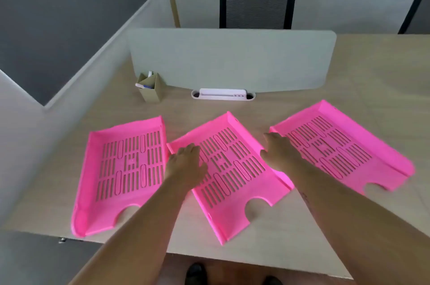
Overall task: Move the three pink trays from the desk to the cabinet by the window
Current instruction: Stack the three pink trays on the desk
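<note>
Three pink slotted letter trays lie side by side on the wooden desk (372, 75): a left tray (93, 168), a middle tray (232, 203) and a right tray (384, 163). My left hand (185, 163) rests over the middle tray's left wall, fingers spread on its floor. My right hand (279, 153) sits between the middle and right trays, at the middle tray's right wall, fingers reaching toward the right tray's near corner. Neither hand is lifting anything. All three trays lie flat on the desk.
A grey divider panel (232, 59) stands behind the trays, with a cardboard pen holder (151, 89) and a white power strip (223, 94) at its foot. A black mesh chair (257, 6) is beyond the divider. The desk's near edge is just below the trays.
</note>
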Demonstrator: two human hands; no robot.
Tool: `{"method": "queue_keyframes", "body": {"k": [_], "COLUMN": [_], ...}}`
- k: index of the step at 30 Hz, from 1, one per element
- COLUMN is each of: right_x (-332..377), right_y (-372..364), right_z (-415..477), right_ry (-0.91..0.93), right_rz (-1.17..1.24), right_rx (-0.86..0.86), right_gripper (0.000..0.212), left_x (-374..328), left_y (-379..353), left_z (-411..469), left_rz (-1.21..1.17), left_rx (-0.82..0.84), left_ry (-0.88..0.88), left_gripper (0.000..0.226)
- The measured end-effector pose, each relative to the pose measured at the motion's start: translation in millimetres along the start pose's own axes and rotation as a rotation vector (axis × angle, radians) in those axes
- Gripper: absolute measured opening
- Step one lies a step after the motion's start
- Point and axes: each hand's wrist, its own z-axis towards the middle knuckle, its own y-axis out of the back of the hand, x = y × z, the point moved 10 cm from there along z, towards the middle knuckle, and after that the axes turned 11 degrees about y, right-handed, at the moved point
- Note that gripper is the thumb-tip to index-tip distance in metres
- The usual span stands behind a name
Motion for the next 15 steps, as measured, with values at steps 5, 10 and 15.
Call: {"method": "queue_keyframes", "body": {"k": [5, 10, 15], "right_x": [-13, -25, -42], "right_y": [-30, -51, -63], "right_z": [-4, -14, -33], "right_ry": [-0.008, -0.034, -0.056], "right_rz": [-0.053, -0.07, -0.153], "right_rx": [0.029, 0.018, -0.017], "right_gripper": [0.049, 0.057, 0.06], "left_x": [14, 21, 18], "left_y": [-56, -87, -95], "left_z": [-21, -34, -36], "left_rz": [0.075, 0.072, 0.157], "left_rx": [0.151, 0.234, 0.174], "left_ry": [0.107, 0.138, 0.014], "left_gripper": [0.069, 0.073, 0.065]}}
